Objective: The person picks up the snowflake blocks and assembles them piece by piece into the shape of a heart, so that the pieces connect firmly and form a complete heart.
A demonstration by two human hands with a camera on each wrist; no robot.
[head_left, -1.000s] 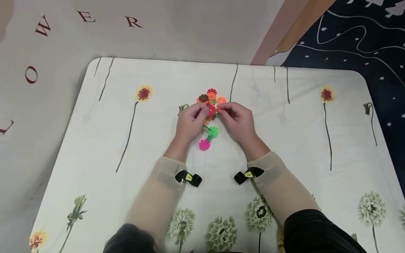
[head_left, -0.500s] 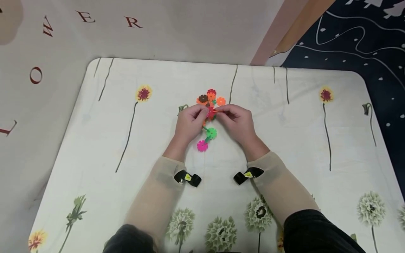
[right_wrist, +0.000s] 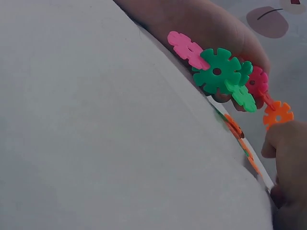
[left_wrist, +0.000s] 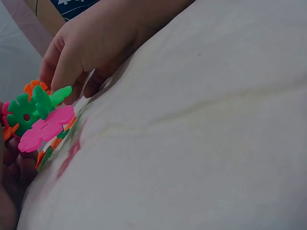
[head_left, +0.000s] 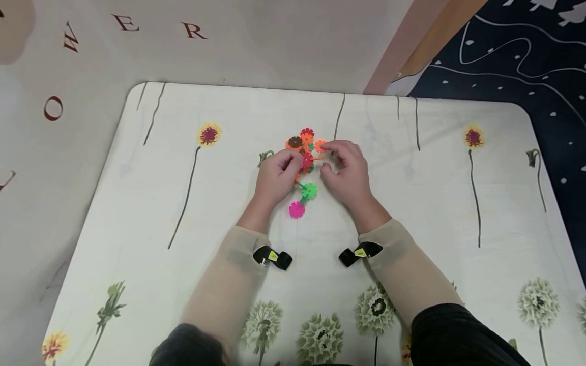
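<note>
My left hand [head_left: 276, 175] pinches a joined chain of plastic snowflake discs, thumb and fingers at its red disc [head_left: 306, 159]. From there the chain runs down through a green disc [head_left: 310, 191] to a pink disc [head_left: 297, 210]; the left wrist view shows the pink disc [left_wrist: 47, 128] slotted near a dark green one. An orange disc [right_wrist: 278, 111] juts from the red part towards my right hand [head_left: 349, 170]. That hand holds nothing, thumb and index finger spread, its fingertips right at a loose orange disc [head_left: 320, 146] in the pile.
Beyond my hands lie several loose discs, among them a brown disc [head_left: 295, 142] and a red disc [head_left: 307, 132]. They rest on a white tablecloth [head_left: 412, 203] printed with flowers. A lettered wall [head_left: 274, 46] stands behind the table's far edge.
My right hand pinched the orange disc at the chain's side and pushed it against the red part. It has let go and moved slightly up towards the pile. The left hand keeps its hold.
</note>
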